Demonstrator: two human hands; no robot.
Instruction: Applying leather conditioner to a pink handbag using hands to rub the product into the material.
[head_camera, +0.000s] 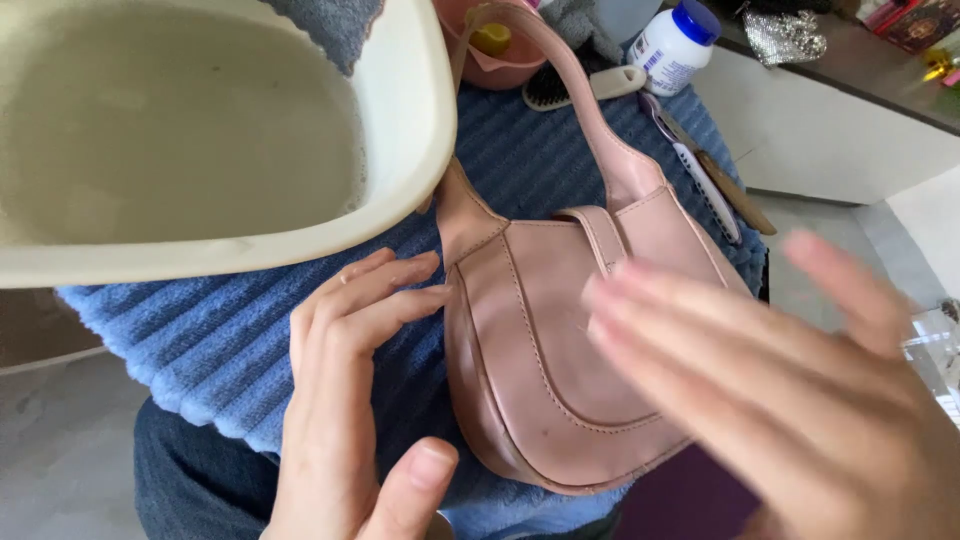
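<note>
We see a pink leather handbag (560, 380) lying flat on a blue ribbed towel (200, 340), its long strap (570, 90) arching up toward the far things. Our left hand (345, 400) lies open and flat on the towel, fingers together, their tips touching the bag's left edge near where the strap joins; it grasps nothing. Our right hand (760, 370) is spread open above the bag's right half, fingers extended and blurred, holding nothing; we cannot tell whether the fingertips actually touch the leather. A cream plastic basin (400, 130) of cloudy water sits at the upper left, its rim overlapping the towel just beside the strap's lower end. Past the strap stand a pink bowl (500, 70) with something yellow inside, a dark-bristled brush (585, 88) with a pale handle, and a white bottle with a blue cap (675, 45). To the right of the strap, slim tools (705, 175) lie on the towel, one pale, one wooden-handled. A white counter (850, 130) runs along the upper right.
</note>
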